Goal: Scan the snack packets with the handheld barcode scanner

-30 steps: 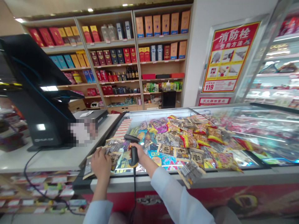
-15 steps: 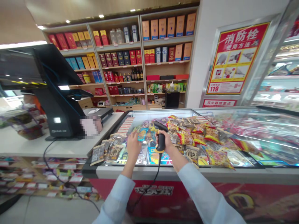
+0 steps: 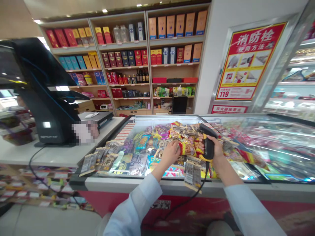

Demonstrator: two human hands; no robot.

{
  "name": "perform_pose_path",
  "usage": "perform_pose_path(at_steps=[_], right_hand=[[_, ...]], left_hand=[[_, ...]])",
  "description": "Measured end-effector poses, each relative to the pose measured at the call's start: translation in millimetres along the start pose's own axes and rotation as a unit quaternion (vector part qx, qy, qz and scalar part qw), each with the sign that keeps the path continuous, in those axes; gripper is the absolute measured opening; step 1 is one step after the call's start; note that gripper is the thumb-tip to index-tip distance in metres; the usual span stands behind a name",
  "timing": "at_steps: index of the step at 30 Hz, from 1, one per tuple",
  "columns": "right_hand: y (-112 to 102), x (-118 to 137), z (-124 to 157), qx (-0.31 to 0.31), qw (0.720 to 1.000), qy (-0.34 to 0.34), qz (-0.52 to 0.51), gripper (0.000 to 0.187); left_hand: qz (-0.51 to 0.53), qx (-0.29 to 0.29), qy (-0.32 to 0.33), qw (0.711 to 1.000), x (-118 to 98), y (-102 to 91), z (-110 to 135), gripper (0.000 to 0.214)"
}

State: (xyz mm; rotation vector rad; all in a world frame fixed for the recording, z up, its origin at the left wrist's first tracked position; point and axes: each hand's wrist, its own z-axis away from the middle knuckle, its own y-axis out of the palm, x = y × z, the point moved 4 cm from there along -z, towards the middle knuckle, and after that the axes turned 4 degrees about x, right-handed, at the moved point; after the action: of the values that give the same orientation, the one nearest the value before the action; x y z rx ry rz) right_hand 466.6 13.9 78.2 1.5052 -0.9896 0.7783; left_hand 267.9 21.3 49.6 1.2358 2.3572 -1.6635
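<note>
My right hand [image 3: 217, 148] is wrapped round the grip of a black barcode scanner [image 3: 209, 144] with yellow trim, its cord hanging down over the freezer's front. My left hand [image 3: 171, 152] is closed on the left end of a red and yellow snack packet [image 3: 188, 148]; its fingertips are partly hidden. This packet lies between the hands, with the scanner just to its right. Under and around them, several snack packets are heaped on the glass top of a chest freezer. A grey-brown packet [image 3: 192, 175] hangs over the front edge below the scanner.
More grey-brown packets [image 3: 108, 160] lie at the freezer's left end. A white counter [image 3: 59, 154] on the left carries a black checkout terminal [image 3: 46, 98]. Beyond the freezer [image 3: 110, 185] stand shelves of boxed bottles [image 3: 125, 59]. A red fire-hydrant poster [image 3: 251, 62] hangs on the wall.
Both hands have moved right over the heap, the scanner with the right one. My left hand, earlier above the left packets, now grips a red and yellow packet. The view has shifted slightly.
</note>
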Motion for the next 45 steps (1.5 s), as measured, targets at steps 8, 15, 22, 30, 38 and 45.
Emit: perform_pose_path(at_steps=[8, 15, 22, 30, 38, 45], right_hand=[[-36, -30, 1, -0.001, 0.998, 0.055, -0.031, 0.019], [-31, -36, 3, 0.015, 0.997, 0.075, -0.009, 0.021], [-34, -37, 7, 0.024, 0.993, 0.112, -0.031, 0.024], [-35, -44, 8, 0.040, 0.991, 0.127, -0.018, 0.026], [-31, -43, 12, 0.051, 0.989, 0.140, -0.017, 0.024], [-27, -38, 16, 0.056, 0.990, 0.125, -0.023, 0.023]], left_hand=[[-0.038, 0.031, 0.017, 0.999, -8, 31.5, -17, 0.072], [0.073, -0.017, -0.042, 0.996, 5, 25.4, -19, 0.053], [0.391, -0.124, -0.168, 0.896, 31, 31.1, -27, 0.045], [0.213, -0.243, -0.205, 0.924, 41, 19.9, -19, 0.055], [0.242, -0.258, -0.182, 0.917, 43, 20.7, -19, 0.063], [0.096, -0.270, -0.063, 0.956, 15, 5.1, -18, 0.074]])
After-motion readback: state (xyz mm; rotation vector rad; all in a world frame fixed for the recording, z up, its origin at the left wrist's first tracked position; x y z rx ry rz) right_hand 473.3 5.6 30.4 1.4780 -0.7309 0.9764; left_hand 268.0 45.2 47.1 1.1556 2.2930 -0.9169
